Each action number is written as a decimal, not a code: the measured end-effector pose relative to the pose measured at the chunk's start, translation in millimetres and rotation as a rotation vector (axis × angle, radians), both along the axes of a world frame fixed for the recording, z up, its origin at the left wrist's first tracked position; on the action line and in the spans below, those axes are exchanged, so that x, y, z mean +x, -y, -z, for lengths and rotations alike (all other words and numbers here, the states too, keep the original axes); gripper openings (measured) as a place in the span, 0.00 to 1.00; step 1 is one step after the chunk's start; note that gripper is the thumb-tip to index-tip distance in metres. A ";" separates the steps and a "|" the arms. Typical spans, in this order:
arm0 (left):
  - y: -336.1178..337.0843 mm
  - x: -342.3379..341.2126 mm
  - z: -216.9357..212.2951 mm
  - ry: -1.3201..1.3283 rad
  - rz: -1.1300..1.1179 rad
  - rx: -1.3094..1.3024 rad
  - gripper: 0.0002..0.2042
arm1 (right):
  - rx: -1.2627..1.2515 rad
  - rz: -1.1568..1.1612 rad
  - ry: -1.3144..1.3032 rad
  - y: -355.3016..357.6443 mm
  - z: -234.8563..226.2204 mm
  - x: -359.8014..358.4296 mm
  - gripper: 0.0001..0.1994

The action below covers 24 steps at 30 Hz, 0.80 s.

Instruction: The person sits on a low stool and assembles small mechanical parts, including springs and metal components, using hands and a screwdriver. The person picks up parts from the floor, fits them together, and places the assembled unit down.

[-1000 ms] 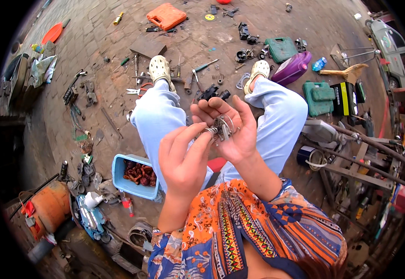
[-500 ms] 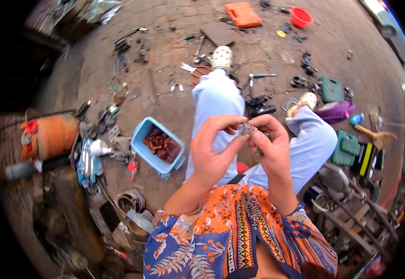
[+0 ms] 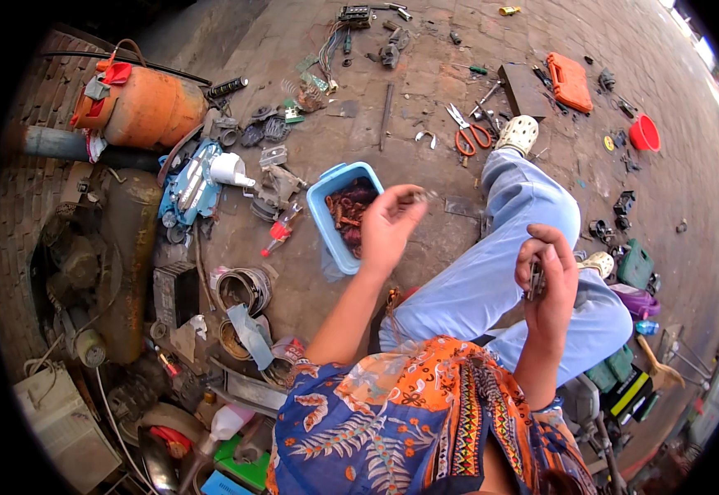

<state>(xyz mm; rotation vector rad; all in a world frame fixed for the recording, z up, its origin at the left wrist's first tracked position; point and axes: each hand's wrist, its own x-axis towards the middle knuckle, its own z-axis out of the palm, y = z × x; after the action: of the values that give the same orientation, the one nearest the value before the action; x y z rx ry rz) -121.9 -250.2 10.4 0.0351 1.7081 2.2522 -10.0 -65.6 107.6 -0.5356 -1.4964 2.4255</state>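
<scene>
My left hand is beside the right rim of a light blue plastic tub, thumb and fingertips pinched on a small, blurred metal piece. Inside the tub lie reddish-brown copper coil scraps. Over my right thigh, my right hand has its fingers curled round a small grey metal part; its exact kind does not show. The two hands are well apart.
Orange-handled scissors lie beyond my left hand, near my shoe. To the left are a cola bottle, a white cup-shaped item and an orange gas cylinder. Farther right sit an orange case and a red bowl.
My hands, together at a small metal part before, have separated. The left has gone toward the blue tub with a small piece; the right keeps a part. The view has turned left.
</scene>
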 end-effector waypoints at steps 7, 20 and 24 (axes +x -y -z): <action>130.9 -111.3 188.4 0.561 -0.517 0.003 0.06 | 0.019 0.108 0.024 -12.1 -14.4 6.6 0.10; 211.4 -222.9 262.8 0.433 -0.467 -0.360 0.09 | -0.095 0.373 0.023 -31.4 -7.8 16.6 0.11; 169.6 -164.2 268.4 0.046 -0.426 -0.594 0.11 | 0.272 -0.017 0.145 -21.6 -22.4 5.4 0.09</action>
<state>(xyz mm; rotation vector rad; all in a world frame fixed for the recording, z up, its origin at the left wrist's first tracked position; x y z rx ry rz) -286.1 -419.8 -258.0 -0.5527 2.4662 1.8678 -4.6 -44.0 130.0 -0.6512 -1.8593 2.1844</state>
